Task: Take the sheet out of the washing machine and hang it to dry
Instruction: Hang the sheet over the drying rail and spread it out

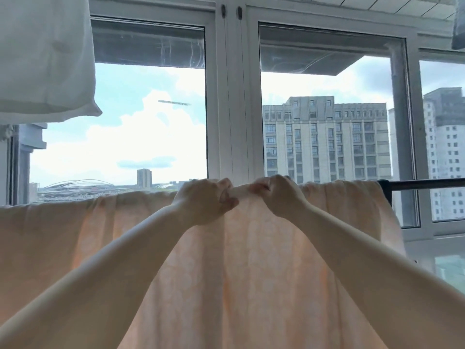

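A pale peach sheet [251,273] hangs draped over a dark horizontal rail [427,184] in front of the window, filling the lower half of the view. My left hand [205,201] and my right hand [279,195] are raised side by side at the sheet's top fold, near the middle. Each hand has its fingers curled round the bunched top edge of the fabric. The rail under the sheet is hidden except for its bare right end. No washing machine is in view.
A white pillow or cushion [42,59] hangs at the upper left, above the sheet. White window frames [231,96] stand just behind the rail. A grey item [458,28] hangs at the upper right corner.
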